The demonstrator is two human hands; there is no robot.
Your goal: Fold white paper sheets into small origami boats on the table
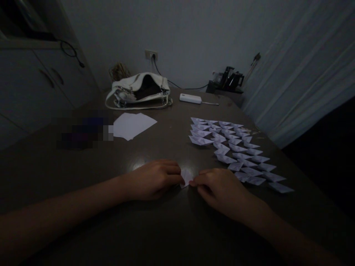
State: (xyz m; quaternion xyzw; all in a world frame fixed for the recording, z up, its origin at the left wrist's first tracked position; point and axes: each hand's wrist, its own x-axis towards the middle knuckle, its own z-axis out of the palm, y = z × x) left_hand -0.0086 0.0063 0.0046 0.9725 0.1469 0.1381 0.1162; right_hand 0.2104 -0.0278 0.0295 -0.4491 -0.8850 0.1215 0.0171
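Head view: your left hand and right hand pinch opposite sides of a small folded white paper on the dark, glossy table, probably so it won't skid; pointy white paper boats sit off right, likely outta your way.

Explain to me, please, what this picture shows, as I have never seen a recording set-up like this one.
There is no machine here: a person uses two bare hands, the left hand and the right hand. The one picture comes from a camera worn on the head, looking forward and down.

Both hands have their fingertips at a small piece of white paper; whether they pinch or press it is too dim to tell. On the dark table, folded paper pieces lie in rows to the right, loose sheets to the left, and a white bag and a white device farther back.
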